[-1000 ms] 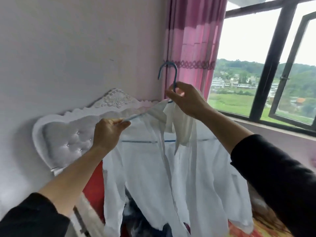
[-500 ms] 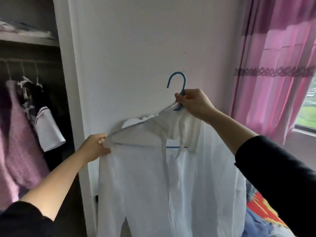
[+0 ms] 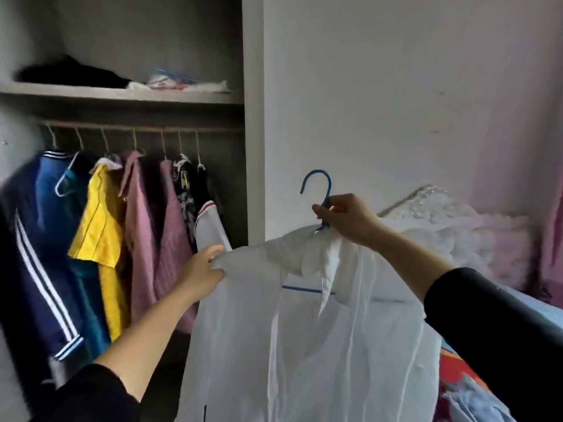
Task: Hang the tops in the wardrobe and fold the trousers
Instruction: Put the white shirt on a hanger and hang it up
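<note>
White top (image 3: 307,330) on a blue hanger (image 3: 323,205), held up in the air just right of the open wardrobe (image 3: 253,123), in front of the pale wall. Right hand (image 3: 347,219) closed around the hanger's neck just below the hook, hook upright and free, not on the rail (image 3: 143,127). Left hand (image 3: 202,269) pinched shut on the top's left shoulder at the end of the hanger arm, close to the wardrobe's right edge. Hanger's lower bar visible through the open collar. Top hanging loose and sheer, front open, lower hem out of view.

Inside the wardrobe, under the shelf (image 3: 122,94): a row of hung clothes on the rail, a navy jacket with white stripes (image 3: 36,254) at the left edge, then a yellow shirt (image 3: 97,226), pink tops (image 3: 152,239), a white sleeve with a red-striped cuff (image 3: 210,226) nearest the right edge. Dark folded cloth and pale items on the shelf, blurred. White headboard (image 3: 432,205) at the right; colourful bedding in the bottom right corner.
</note>
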`<act>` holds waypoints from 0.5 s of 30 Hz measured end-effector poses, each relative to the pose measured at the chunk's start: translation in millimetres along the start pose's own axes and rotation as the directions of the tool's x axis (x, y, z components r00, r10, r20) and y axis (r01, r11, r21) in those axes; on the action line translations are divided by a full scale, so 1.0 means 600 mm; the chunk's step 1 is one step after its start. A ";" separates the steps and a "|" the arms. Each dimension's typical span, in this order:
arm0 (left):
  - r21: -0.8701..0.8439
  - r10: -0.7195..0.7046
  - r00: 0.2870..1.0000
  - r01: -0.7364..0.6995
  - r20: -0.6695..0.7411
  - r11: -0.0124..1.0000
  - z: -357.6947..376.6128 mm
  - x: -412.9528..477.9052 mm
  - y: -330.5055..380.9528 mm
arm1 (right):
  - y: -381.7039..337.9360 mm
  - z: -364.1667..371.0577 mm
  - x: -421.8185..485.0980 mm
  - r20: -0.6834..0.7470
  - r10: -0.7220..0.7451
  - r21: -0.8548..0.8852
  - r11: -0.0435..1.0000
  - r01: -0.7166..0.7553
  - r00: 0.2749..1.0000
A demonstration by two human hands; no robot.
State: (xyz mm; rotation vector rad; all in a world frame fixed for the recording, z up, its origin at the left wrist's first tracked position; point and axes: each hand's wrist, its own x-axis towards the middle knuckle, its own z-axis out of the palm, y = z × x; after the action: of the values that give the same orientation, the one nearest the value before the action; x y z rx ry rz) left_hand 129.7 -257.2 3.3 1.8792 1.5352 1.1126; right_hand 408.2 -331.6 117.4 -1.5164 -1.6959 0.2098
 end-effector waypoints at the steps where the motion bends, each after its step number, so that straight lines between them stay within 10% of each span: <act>1: 0.019 0.000 1.000 0.000 0.025 1.000 0.002 0.008 -0.007 | -0.003 0.020 0.010 0.018 -0.003 -0.004 1.000 0.003 1.000; 8: 0.214 -0.072 0.934 -0.004 0.349 0.977 0.032 0.100 -0.062 | -0.007 0.116 0.073 0.209 -0.050 -0.168 0.982 0.086 0.977; 15: 0.433 0.014 0.951 -0.154 0.310 0.888 0.045 0.238 -0.068 | 0.009 0.226 0.172 0.250 -0.016 -0.262 0.962 0.084 0.968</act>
State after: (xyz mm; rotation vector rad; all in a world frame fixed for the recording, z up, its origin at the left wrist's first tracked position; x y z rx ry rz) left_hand 134.9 -106.6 -1.6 2.3129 1.6413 0.4814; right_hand 330.2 -186.1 75.0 -1.6994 -2.0251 0.1481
